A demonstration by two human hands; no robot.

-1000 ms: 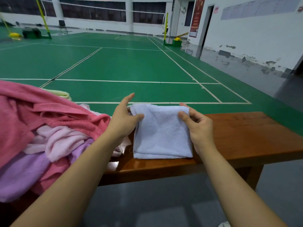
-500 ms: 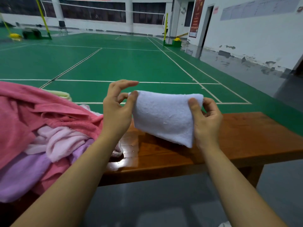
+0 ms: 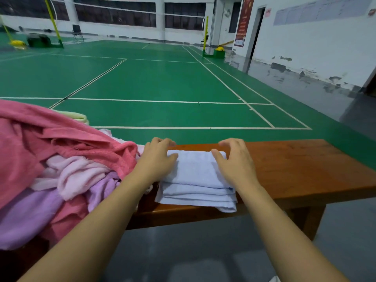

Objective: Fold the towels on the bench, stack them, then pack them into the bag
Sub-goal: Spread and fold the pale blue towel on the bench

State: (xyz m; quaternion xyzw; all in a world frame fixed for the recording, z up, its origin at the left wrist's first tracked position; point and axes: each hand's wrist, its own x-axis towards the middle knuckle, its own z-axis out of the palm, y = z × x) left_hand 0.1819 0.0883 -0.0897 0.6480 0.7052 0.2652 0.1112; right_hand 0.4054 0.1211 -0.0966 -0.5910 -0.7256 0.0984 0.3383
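- Near edge of the worktop (image 3: 305, 176): one pale blue towel (image 3: 198, 180) lies folded flat, several layers showing along its front edge, one corner poking out at the near right.
- Left hand (image 3: 157, 157) rests on the towel's left edge, fingers spread and lightly bent over the far side. Grip is open, pressing, not pinching.
- Right hand (image 3: 236, 159) rests on the towel's right edge, thumb on top, fingers arched past the far edge. Grip open too, nothing held.
- Judgement: this towel is folded or nearly so; the hands look to be smoothing it. It reads as the first piece, no stack under or beside it.
- Left of it, just beside the left hand: a heap of unfolded towels (image 3: 61, 169), pink, light pink and purple, with a yellowish one (image 3: 76, 116) behind. All left to fold.
- No bag in view, so stacking and packing are not started.
- Beyond the worktop: green court floor (image 3: 152, 84), white lines.
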